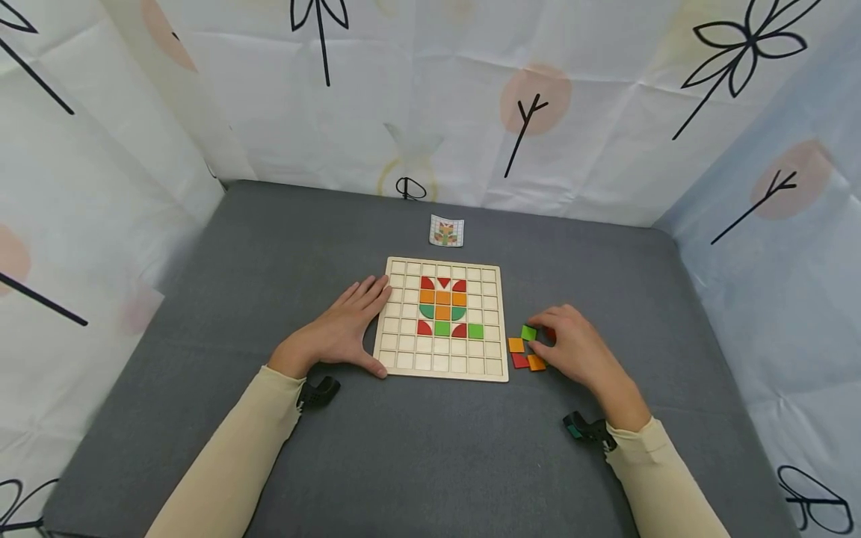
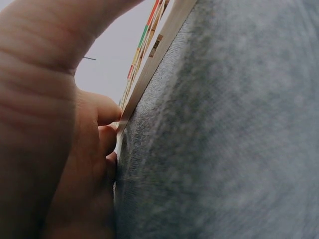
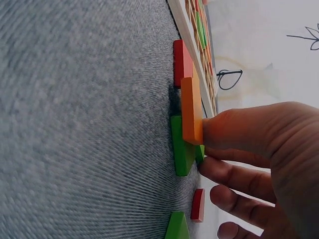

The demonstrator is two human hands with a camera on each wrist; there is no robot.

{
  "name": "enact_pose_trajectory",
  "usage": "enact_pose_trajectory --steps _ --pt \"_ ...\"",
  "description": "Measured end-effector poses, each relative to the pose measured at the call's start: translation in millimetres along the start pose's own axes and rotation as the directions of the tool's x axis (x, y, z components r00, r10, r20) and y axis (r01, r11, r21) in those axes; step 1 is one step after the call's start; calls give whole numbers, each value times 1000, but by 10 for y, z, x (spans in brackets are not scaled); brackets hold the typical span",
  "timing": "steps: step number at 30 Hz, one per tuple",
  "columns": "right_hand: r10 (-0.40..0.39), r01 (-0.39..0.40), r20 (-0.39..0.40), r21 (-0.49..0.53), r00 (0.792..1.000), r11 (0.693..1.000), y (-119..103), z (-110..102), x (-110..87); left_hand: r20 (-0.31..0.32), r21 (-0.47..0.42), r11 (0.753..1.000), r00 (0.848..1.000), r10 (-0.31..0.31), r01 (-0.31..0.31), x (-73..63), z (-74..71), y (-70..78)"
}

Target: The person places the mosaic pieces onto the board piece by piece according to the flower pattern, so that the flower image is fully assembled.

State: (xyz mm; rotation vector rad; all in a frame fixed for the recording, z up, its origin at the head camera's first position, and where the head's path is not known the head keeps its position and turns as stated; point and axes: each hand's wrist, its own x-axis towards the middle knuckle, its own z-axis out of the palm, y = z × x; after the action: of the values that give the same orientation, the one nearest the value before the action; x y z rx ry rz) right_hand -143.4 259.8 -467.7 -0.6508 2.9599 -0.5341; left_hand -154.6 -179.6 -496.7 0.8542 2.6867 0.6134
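Observation:
A square wooden grid board (image 1: 406,362) lies on the table, with red, orange and green tiles forming a pattern in its middle columns. My left hand (image 1: 343,329) spreads along the board's left side, fingertips at the upper edge and thumb at the lower left corner. Right of the board, my right hand (image 1: 575,347) pinches a green square tile (image 1: 528,333) between thumb and fingers. Around it lie loose tiles: an orange tile (image 1: 516,345), a red tile (image 1: 520,361) and another orange tile (image 1: 536,363). In the right wrist view, an orange tile (image 3: 189,109) overlaps a green tile (image 3: 182,154) beside my thumb.
A small picture card (image 1: 447,232) with a coloured grid pattern lies behind the board. The grey tabletop (image 1: 430,448) surrounds everything. White printed curtains (image 1: 437,97) hang at the back and both sides. Each wrist carries a black camera mount (image 1: 319,392).

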Motion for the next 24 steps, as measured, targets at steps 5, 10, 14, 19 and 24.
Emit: enact_pose_trajectory --steps 5,10,14,19,24 --pt "0 0 -2 2 1000 1000 -1 10 2 5 -5 1000 1000 1 -1 4 -4 2" --pt "-3 3 -6 17 1000 1000 0 8 11 6 -3 1000 1000 -2 2 3 -11 3" --pt "-4 5 -10 17 1000 1000 -5 -3 17 5 -9 1000 1000 -3 3 4 -17 10" --pt "-6 6 -17 13 1000 1000 -34 -23 25 7 -13 1000 1000 -8 8 -2 -22 23" --pt "-22 23 -41 14 999 1000 -96 -71 40 7 -9 1000 1000 -12 12 -3 -30 29"
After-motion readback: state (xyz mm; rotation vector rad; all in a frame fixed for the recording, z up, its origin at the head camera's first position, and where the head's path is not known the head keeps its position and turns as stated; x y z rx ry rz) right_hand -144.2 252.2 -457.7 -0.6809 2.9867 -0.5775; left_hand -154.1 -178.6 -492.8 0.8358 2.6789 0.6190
